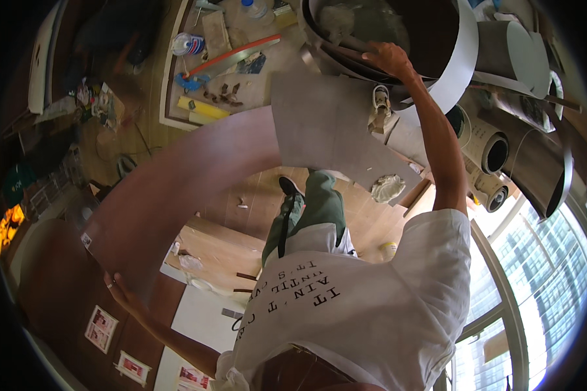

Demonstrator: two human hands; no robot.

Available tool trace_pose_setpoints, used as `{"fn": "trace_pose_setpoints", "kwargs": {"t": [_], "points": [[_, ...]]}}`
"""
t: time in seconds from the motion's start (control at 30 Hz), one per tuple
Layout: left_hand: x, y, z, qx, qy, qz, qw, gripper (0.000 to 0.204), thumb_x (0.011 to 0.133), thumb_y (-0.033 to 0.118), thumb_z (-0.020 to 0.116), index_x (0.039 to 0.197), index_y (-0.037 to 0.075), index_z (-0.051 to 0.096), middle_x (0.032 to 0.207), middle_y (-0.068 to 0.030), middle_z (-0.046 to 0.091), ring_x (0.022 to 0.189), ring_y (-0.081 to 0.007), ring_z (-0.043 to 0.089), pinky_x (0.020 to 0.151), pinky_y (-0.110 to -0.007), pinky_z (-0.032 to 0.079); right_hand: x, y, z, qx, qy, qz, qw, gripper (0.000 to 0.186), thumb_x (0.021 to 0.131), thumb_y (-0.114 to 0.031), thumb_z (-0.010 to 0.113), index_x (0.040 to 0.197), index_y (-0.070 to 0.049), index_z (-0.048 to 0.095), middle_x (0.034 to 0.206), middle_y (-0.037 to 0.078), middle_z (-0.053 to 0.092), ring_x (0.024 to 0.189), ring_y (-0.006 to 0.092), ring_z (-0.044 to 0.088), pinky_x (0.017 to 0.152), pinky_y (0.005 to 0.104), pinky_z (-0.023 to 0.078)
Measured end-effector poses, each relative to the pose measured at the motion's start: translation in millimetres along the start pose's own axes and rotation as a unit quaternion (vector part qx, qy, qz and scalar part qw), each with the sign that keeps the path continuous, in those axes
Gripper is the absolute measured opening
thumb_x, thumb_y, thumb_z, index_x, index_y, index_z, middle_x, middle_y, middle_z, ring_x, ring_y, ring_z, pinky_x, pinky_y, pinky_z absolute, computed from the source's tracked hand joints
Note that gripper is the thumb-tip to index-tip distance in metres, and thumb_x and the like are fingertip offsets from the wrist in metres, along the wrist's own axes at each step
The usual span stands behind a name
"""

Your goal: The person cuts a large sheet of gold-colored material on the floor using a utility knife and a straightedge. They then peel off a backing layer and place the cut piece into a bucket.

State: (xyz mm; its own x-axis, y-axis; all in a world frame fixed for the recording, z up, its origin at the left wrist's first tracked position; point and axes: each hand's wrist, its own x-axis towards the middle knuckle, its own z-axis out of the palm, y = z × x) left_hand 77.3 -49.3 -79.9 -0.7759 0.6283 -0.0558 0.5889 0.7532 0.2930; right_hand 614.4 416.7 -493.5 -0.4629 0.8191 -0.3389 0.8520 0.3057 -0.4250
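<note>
Brown sheet [176,176] gripped in left hand [119,290]; right hand [392,60] grasping coil [464,52]; cluttered worktable [257,88], plank floor [231,186], window [541,274].

My long brown sheet [195,163] curves out to my left; my big dark roll [434,29] sits curled, ahead on my right.

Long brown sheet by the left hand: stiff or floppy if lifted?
Probably flexible: the long brown sheet looks thin for its breadth. It may sag midway, since it stretches from the worktable out to the left hand.
</note>
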Motion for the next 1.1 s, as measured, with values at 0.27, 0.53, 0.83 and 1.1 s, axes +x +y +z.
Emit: {"fn": "trace_pose_setpoints", "kwargs": {"t": [0.27, 0.53, 0.83, 1.1], "points": [[-42, -55, -24, -0.011, 0.044, -0.009, 0.999, 0.037, 0.102, 0.023, 0.045, 0.130, -0.001, 0.050, 0.125, -0.0175, 0.055, 0.113, -0.0254, 0.052, 0.099, -0.038, 0.038, -23, -29, 4, -0.017, -0.020, 0.009, 1.000, 0.055, 0.086, -0.049, 0.062, 0.124, -0.011, 0.062, 0.109, 0.019, 0.067, 0.107, 0.0369, 0.062, 0.092, 0.0445, 0.048], [-82, -84, -30, -0.048, 0.070, -0.030, 0.996, 0.037, 0.102, 0.023, 0.045, 0.130, -0.002, 0.050, 0.125, -0.0177, 0.056, 0.113, -0.0250, 0.053, 0.098, -0.037, 0.039, -67, -72, 7, -0.022, 0.065, -0.030, 0.997, 0.046, 0.086, -0.040, 0.065, 0.122, -0.012, 0.059, 0.111, 0.017, 0.065, 0.107, 0.0345, 0.061, 0.089, 0.0471, 0.046], [-90, -74, -37, -0.024, 0.103, -0.020, 0.994, 0.038, 0.103, 0.023, 0.044, 0.130, -0.002, 0.051, 0.128, -0.0189, 0.055, 0.115, -0.0256, 0.053, 0.099, -0.038, 0.039, -118, -107, 23, 0.001, 0.333, 0.002, 0.943, 0.041, 0.085, -0.027, 0.069, 0.121, -0.012, 0.058, 0.119, 0.011, 0.058, 0.113, 0.0315, 0.054, 0.094, 0.0461, 0.040], [-87, -69, -42, -0.096, 0.082, 0.004, 0.992, 0.037, 0.103, 0.023, 0.043, 0.130, -0.002, 0.052, 0.127, -0.0172, 0.056, 0.115, -0.0244, 0.053, 0.098, -0.037, 0.040, -161, -20, -16, -0.037, 0.451, 0.260, 0.853, 0.061, 0.079, -0.033, 0.074, 0.129, -0.008, 0.049, 0.132, 0.018, 0.049, 0.123, 0.0368, 0.046, 0.101, 0.0508, 0.033]]}}
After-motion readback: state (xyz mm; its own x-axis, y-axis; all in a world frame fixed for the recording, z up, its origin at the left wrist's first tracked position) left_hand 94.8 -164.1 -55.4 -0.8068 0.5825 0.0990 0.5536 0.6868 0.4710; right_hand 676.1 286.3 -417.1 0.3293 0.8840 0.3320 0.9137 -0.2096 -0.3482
